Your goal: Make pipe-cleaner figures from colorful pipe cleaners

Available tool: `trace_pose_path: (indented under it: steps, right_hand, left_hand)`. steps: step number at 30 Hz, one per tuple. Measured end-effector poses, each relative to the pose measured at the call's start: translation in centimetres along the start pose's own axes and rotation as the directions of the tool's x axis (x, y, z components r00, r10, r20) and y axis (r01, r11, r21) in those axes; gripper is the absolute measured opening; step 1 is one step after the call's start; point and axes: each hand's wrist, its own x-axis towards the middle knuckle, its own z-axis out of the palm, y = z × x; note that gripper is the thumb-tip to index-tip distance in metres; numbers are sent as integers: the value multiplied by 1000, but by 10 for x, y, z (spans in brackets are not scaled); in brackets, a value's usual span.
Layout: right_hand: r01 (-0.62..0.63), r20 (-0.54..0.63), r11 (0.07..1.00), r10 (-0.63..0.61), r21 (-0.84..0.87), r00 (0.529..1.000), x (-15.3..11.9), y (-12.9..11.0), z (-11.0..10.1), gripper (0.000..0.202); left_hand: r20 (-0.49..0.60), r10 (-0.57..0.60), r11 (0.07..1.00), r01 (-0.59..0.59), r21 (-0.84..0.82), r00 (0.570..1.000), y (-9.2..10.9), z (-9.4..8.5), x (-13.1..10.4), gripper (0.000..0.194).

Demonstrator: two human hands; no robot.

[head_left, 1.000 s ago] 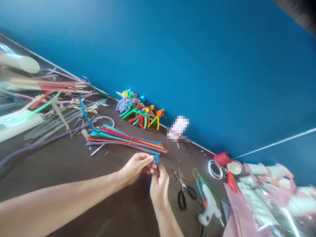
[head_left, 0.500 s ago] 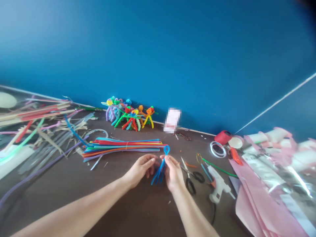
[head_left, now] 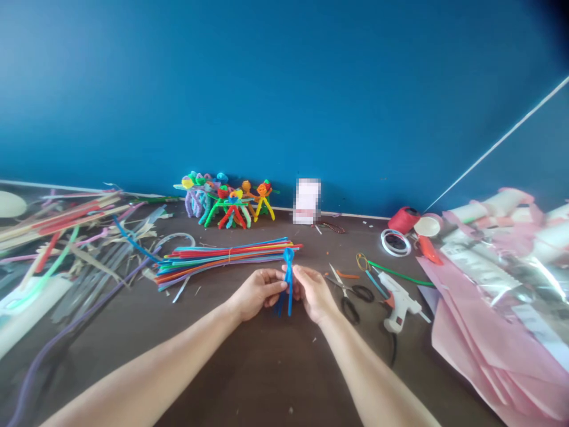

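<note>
Holding one blue fuzzy-wire piece point(head_left: 288, 275) above the tabletop point(head_left: 249, 367), loop up and strands down, we have the left hand point(head_left: 258, 292) pinching by the strands and the right hand point(head_left: 313, 290) at the gathered neck, fingers narrow on both. Risks, our guess: a slack pinch could let the neck loosen; uneven pulling could skew the loop; the wire bundle point(head_left: 226, 256) just beyond could snag it.

Single head view, facing forward and down over hands point(head_left: 313, 292) toward tabletop point(head_left: 249, 379); blue wall point(head_left: 249, 89) fills upper half.
</note>
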Motion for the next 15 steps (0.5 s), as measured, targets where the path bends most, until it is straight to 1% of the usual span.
trace_pose_path:
  steps: [3, 5, 8, 11, 13, 15]
  right_hand:
    - [-16, 44, 1000, 15, 19, 999, -1, -2, -2, 26]
    - [-27, 86, 1000, 28, -9, 996, -2, -4, -3, 24]
    - [-39, 159, 997, 49, -68, 986, -5, -7, -4, 23]
    - [-52, 216, 988, 83, -147, 973, -7, -10, -2, 22]
    - [-50, 235, 979, 97, -198, 967, -9, -11, -1, 21]
    - [-48, 242, 976, 100, -212, 965, -9, -12, -1, 19]
  left_hand:
    - [-97, 36, 998, -40, -38, 995, -1, -1, 2, 21]
    - [-158, 50, 996, -61, -67, 986, -1, -1, 2, 22]
    - [-221, 39, 989, -69, -129, 974, 0, -2, 3, 24]
    - [-228, 16, 988, -50, -144, 974, 2, -2, 2, 25]
    - [-226, 5, 990, -36, -133, 974, 2, -2, 2, 24]
    - [-219, -2, 992, -27, -127, 976, 2, -2, 2, 24]
